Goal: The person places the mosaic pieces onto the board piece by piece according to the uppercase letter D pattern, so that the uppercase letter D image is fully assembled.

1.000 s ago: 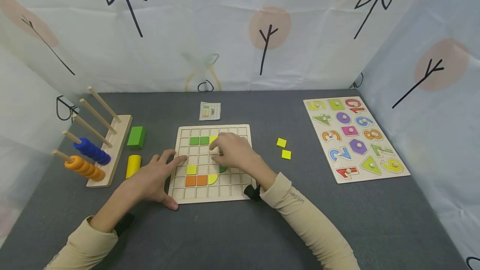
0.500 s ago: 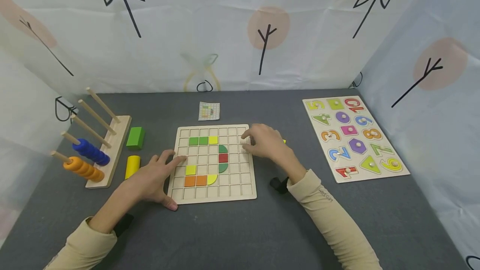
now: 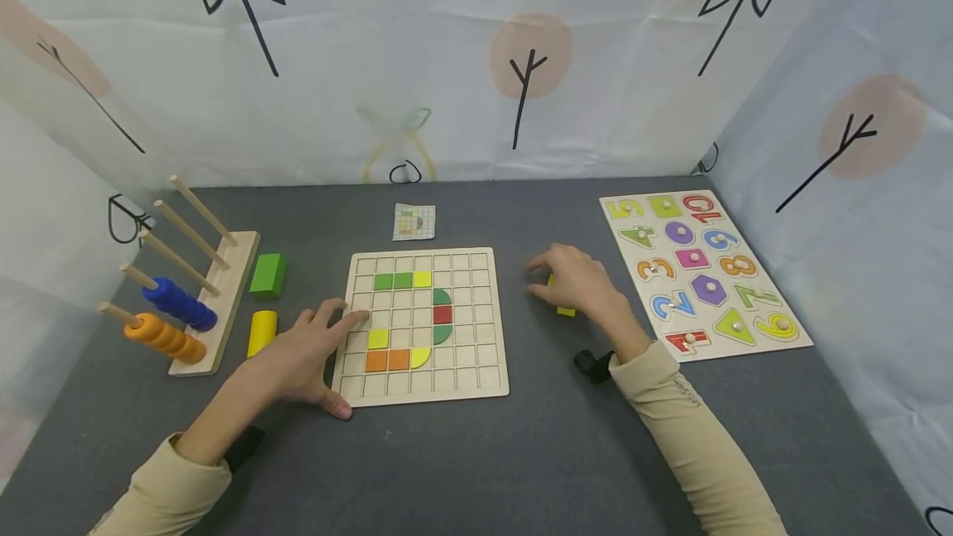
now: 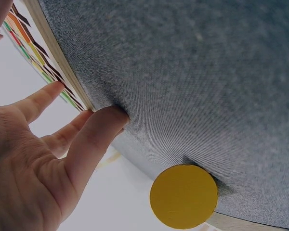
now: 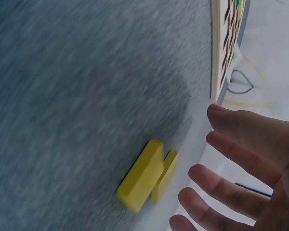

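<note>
In the head view a wooden grid board (image 3: 476, 354) lies flat, with coloured tiles in an arc: green, yellow, red and orange squares plus rounded pieces. My left hand (image 3: 294, 362) rests at the board's left side, fingers spread over the edge and thumb by the near left corner. To the right of the board, my right hand (image 3: 577, 281) hovers over two small yellow square tiles (image 3: 566, 312), partly hiding them. The right wrist view shows both yellow tiles (image 5: 142, 175) on the cloth, beside extended fingers and with nothing held.
A small pattern card (image 3: 414, 222) lies behind the board. At left stand a peg stacker (image 3: 238, 263) with blue and orange rings, a green block (image 3: 268, 275) and a yellow cylinder (image 3: 262, 332). A number-and-shape puzzle (image 3: 725, 329) lies at right.
My right hand has left the board and moved right to the yellow tiles, uncovering the red square and green rounded pieces. My left hand has stayed at the board's edge.
</note>
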Motion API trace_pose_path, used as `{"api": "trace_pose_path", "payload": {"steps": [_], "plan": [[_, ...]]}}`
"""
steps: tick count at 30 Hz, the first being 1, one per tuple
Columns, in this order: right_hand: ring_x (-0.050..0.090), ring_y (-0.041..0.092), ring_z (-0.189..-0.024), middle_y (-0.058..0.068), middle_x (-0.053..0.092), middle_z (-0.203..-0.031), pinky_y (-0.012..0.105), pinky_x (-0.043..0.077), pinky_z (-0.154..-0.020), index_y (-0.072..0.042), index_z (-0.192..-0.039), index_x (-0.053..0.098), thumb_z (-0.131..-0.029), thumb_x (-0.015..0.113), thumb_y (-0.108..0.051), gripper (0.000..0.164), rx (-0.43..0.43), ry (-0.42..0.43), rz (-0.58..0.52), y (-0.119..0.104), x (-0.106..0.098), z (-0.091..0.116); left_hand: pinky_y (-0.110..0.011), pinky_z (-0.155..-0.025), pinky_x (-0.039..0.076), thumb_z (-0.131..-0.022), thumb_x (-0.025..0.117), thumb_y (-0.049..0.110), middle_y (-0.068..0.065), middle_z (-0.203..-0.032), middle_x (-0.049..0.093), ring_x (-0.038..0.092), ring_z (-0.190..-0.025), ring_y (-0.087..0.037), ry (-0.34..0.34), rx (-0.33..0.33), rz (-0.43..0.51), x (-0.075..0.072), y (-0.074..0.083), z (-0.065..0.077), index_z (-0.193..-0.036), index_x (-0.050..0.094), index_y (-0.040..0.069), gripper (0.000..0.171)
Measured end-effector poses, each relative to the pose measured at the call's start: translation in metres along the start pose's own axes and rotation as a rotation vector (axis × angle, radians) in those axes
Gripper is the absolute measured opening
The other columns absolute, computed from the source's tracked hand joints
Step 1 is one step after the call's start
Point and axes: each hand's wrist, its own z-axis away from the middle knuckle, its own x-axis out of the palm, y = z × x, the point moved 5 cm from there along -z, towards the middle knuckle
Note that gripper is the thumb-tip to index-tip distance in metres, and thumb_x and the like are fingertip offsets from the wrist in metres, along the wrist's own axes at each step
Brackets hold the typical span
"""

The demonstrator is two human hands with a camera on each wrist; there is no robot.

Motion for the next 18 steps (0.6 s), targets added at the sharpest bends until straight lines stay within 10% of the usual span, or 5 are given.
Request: {"api": "trace_pose_path", "payload": {"steps": [18], "plan": [[0.067, 0.033, -0.108, 0.018, 0.070, -0.124, 0.053, 0.055, -0.084, -0.009, -0.128, 0.072, -0.092, 0.077, -0.021, 0.038, 0.032, -0.039, -0.016, 0.028, 0.000, 0.007, -0.055, -0.083, 0.056, -0.048, 0.098, 0.060, -0.029, -0.156, 0.034, 0.048, -0.121, -0.051, 0.002, 0.005, 0.009, 0.000, 0.000, 0.000, -0.154, 0.041, 0.014, 0.128]]}}
